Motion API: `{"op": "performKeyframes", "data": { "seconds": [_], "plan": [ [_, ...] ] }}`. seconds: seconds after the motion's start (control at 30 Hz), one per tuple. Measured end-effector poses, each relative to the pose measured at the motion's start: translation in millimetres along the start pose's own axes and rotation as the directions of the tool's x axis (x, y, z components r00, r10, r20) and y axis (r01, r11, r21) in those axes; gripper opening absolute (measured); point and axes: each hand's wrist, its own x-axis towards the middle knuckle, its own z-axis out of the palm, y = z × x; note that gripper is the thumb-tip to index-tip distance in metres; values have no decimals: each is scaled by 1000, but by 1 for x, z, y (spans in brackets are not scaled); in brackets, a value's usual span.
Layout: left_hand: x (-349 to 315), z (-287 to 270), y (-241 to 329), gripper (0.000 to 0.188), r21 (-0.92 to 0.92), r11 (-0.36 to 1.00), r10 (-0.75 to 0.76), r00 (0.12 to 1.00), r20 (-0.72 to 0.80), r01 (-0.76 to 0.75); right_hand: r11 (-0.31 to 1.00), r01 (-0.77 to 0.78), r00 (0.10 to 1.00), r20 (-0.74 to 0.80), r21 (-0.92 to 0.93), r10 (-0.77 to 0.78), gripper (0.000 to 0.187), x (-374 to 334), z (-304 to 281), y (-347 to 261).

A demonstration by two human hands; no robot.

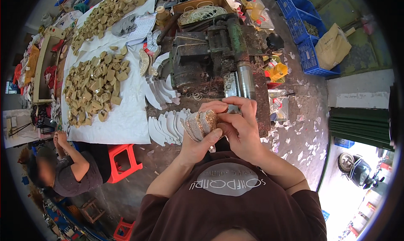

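My left hand (195,150) is closed round a glittery banded piece (198,125), silver with gold bands, which looks like a shoe upper. My right hand (246,133) is closed too, its fingers bent and pinching at the right side of the same piece, though the fingers partly hide the spot. Just ahead stands a dark, worn machine (202,55) with a shiny metal cylinder (245,81). White curved pieces (166,125) lie in an overlapping row left of my hands, and more glittery pieces (145,62) rest farther up the bench.
Heaps of tan blocks (94,89) cover a white sheet (134,129) at left. A co-worker (78,167) sits at lower left by a red stool (124,163). Blue crates (309,51) stand at far right. A box of thin cord (202,14) sits behind the machine; scraps litter the floor.
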Motion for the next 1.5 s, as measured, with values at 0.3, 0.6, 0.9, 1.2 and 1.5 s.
{"op": "performKeyframes", "data": {
  "seconds": [0.3,0.6,0.9,1.2,1.5],
  "plan": [
    [3,-1,2,33,323,907,-98,884,-458,269,998,-41,998,-47,52,44,19,7,-48,30],
    [16,16,-14,54,879,476,-159,986,57,26,867,-333,803,372,-371,467,5,3,-94,85],
    [-2,-33,0,45,843,523,26,986,-162,125,957,-272,960,39,-103,277,14,5,-69,77],
    [-79,-132,-17,50,996,-90,-339,939,-59,30,959,-283,959,-40,-8,282,12,11,-60,56],
    [-15,-41,9,41,96,990,-97,995,-36,100,1000,-21,989,147,12,19,20,9,-2,-5]
  ]
}}
